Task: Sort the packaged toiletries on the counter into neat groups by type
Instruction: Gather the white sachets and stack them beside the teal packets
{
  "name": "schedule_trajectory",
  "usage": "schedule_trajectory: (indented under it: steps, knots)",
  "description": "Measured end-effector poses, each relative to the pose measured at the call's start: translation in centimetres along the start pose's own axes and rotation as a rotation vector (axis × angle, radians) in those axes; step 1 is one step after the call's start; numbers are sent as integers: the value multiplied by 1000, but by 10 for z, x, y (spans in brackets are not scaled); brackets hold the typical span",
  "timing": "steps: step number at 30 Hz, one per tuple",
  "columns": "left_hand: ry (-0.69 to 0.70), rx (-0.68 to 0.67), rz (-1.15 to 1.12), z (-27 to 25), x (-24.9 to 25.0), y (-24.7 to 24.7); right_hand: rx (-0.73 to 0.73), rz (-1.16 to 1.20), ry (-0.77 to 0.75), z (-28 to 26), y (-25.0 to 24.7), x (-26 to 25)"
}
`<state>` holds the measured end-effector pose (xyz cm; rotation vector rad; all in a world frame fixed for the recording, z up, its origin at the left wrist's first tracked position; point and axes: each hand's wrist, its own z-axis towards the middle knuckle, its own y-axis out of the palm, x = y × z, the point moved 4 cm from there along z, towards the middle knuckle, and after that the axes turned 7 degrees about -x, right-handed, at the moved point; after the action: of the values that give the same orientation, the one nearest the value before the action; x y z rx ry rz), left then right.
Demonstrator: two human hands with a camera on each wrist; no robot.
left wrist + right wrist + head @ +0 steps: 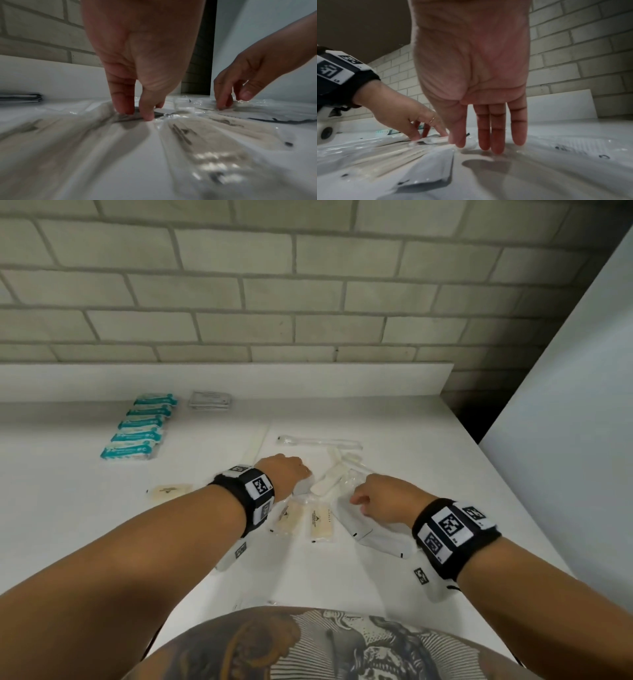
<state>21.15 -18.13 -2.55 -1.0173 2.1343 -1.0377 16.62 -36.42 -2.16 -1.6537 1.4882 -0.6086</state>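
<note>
On the white counter (428, 433) a loose pile of clear-wrapped toiletries (339, 477) lies in the middle. My left hand (291, 474) reaches into its left side, and thumb and forefinger pinch a flat grey-white packet (303, 489); the left wrist view shows that packet (160, 114) under the fingertips (147, 117). My right hand (363, 498) hovers at the pile's right side, and its straight fingers (494, 147) touch a clear wrapper. Two beige sachets (320, 525) lie just in front of the hands.
Several teal packs (140, 426) form a row at the back left, beside a stack of grey sachets (209, 400). A wrapped toothbrush (318, 441) lies behind the pile. One beige sachet (169, 491) sits alone at left. White packets (383, 542) lie under my right wrist. A white panel (565, 440) bounds the right.
</note>
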Motion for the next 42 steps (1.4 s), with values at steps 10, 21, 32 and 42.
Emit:
schedule_trajectory:
  steps: [10,21,32,42]
  knots:
    - [-136,-2,-241,2,-9,1,-15,-80,127,9,8,-30]
    - [-245,28,-451,-2,-5,24,-123,83,118,-15,0,-8]
    - [-291,262,-229,-24,6,22,-73,-264,394,-33,27,0]
    - [-42,106,-716,-51,50,40,-304,-492,198,-17,37,-13]
